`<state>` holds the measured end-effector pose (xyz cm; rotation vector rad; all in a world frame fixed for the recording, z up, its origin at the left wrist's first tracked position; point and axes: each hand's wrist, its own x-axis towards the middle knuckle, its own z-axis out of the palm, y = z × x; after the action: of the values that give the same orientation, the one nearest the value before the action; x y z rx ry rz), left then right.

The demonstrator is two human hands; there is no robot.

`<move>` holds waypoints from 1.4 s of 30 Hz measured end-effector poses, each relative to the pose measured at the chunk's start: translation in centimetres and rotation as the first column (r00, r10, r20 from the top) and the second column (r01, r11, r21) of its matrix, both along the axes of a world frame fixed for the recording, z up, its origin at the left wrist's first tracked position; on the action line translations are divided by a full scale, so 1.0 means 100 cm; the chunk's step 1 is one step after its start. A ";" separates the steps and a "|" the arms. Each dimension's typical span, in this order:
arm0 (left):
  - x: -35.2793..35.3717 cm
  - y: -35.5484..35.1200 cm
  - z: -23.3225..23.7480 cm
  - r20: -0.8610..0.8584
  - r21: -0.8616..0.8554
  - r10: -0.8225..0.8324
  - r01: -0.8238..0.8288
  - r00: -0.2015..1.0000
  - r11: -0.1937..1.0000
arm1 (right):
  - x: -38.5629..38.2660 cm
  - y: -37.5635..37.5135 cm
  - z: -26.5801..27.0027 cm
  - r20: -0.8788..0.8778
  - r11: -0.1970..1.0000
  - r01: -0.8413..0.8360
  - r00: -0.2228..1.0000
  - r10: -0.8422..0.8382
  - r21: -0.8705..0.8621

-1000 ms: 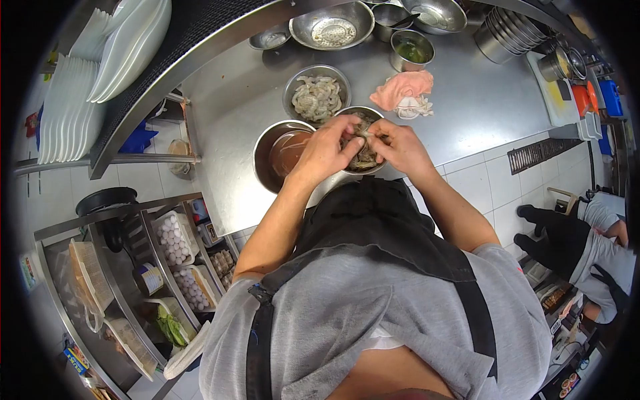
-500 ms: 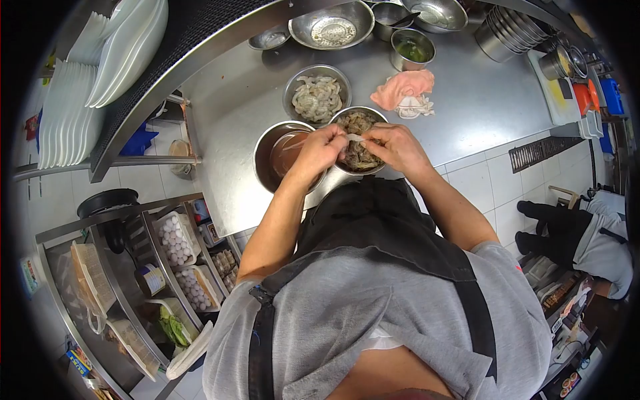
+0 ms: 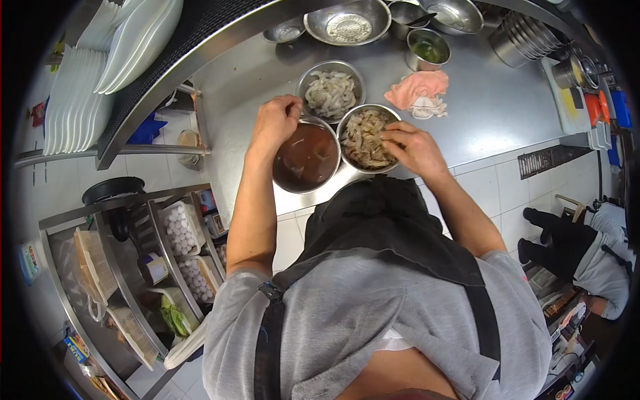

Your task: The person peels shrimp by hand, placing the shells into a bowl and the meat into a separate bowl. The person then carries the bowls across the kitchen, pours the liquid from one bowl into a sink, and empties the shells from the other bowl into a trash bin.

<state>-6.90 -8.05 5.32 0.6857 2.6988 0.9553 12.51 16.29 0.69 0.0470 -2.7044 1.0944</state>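
My left hand [image 3: 277,121] is above the far left rim of a steel pot of reddish-brown liquid [image 3: 307,160], beside a bowl of peeled shrimp [image 3: 331,93]. Its thumb and fingers are pinched together; what is between them is too small to make out. Pale scraps float in the liquid. To the right of this pot stands a steel bowl of unpeeled, grey-brown shrimp [image 3: 365,137]. Over its right side my right hand [image 3: 415,148] is bent, fingertips closed on a shrimp that they mostly hide.
A pink and white cloth [image 3: 420,93] lies right of the bowls on the steel table [image 3: 493,120]. Behind it is a steel pot with green contents [image 3: 428,50]. A large steel bowl [image 3: 348,23] stands at the back. White plates [image 3: 73,100] fill a shelf at upper left.
My hands have moved apart from the shrimp they held together. The left went up and left toward the peeled shrimp; the right moved slightly right, reaching into the unpeeled shrimp.
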 end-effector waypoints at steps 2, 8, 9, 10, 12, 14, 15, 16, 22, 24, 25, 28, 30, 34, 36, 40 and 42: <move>0.002 -0.015 -0.005 0.024 -0.111 -0.116 0.118 0.993 0.987 | 0.003 -0.001 -0.001 0.025 0.999 0.022 0.999 -0.021 -0.049; 0.031 -0.023 -0.086 0.137 -0.477 -0.310 0.337 0.941 0.812 | -0.001 -0.005 0.010 0.074 0.988 0.076 0.995 -0.067 -0.136; 0.036 -0.019 -0.091 0.119 -0.523 -0.262 0.285 0.958 0.803 | -0.001 -0.006 0.012 0.074 0.988 0.074 0.995 -0.064 -0.133; 0.037 -0.014 -0.095 0.116 -0.520 -0.264 0.285 0.958 0.805 | -0.002 -0.006 0.014 0.053 0.988 0.068 0.997 -0.061 -0.140; 0.040 -0.003 -0.097 0.190 -0.584 -0.175 0.255 0.966 0.771 | -0.002 -0.004 0.013 0.034 0.987 0.065 0.998 -0.061 -0.144; 0.040 0.005 -0.091 0.243 -0.636 -0.193 0.306 0.951 0.709 | -0.002 0.000 0.009 -0.025 0.992 0.024 0.999 -0.027 -0.125; 0.040 0.005 -0.092 0.239 -0.619 -0.212 0.317 0.948 0.718 | -0.002 0.002 0.010 -0.029 0.992 0.024 0.999 -0.028 -0.124; 0.039 0.005 -0.094 0.237 -0.604 -0.232 0.330 0.943 0.725 | -0.001 0.002 0.011 0.007 0.991 0.025 1.000 -0.024 -0.134; 0.031 -0.011 -0.089 0.215 -0.370 -0.246 0.312 0.945 0.875 | 0.004 0.001 0.000 0.105 0.992 0.072 0.993 -0.061 -0.101; 0.033 -0.017 -0.080 0.197 -0.368 -0.204 0.265 0.959 0.891 | 0.004 0.001 -0.004 0.103 0.998 0.062 0.993 -0.059 -0.022; 0.033 -0.021 -0.074 0.243 -0.301 -0.159 0.230 0.957 0.925 | 0.005 0.001 -0.005 0.082 0.998 0.058 0.995 -0.056 -0.024; 0.033 -0.032 -0.058 0.335 -0.210 -0.095 0.172 0.937 0.962 | 0.001 -0.004 -0.003 0.033 0.999 0.053 0.998 -0.053 -0.012; 0.030 -0.042 -0.058 0.270 -0.245 -0.125 0.194 0.955 0.950 | -0.001 -0.010 0.003 0.004 0.999 0.052 0.999 -0.052 0.005; 0.033 -0.050 -0.042 0.317 -0.165 -0.066 0.124 0.946 0.978 | -0.005 -0.013 0.017 0.009 1.000 0.000 1.000 0.000 -0.022; 0.033 -0.049 -0.035 0.341 -0.140 -0.038 0.091 0.939 0.986 | -0.008 -0.015 0.018 0.010 0.998 -0.057 0.998 0.058 -0.037; 0.037 -0.032 -0.024 0.413 0.060 -0.103 0.086 0.905 0.994 | -0.018 -0.032 0.025 -0.118 0.990 -0.141 0.983 0.139 -0.013; 0.046 -0.013 -0.018 0.446 0.172 -0.148 0.077 0.883 0.982 | -0.022 -0.041 0.031 -0.159 0.989 -0.147 0.976 0.147 0.013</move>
<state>-2.31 -9.31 3.50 0.5514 2.1691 1.1336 10.27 12.20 3.79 0.3257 -2.5918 1.0783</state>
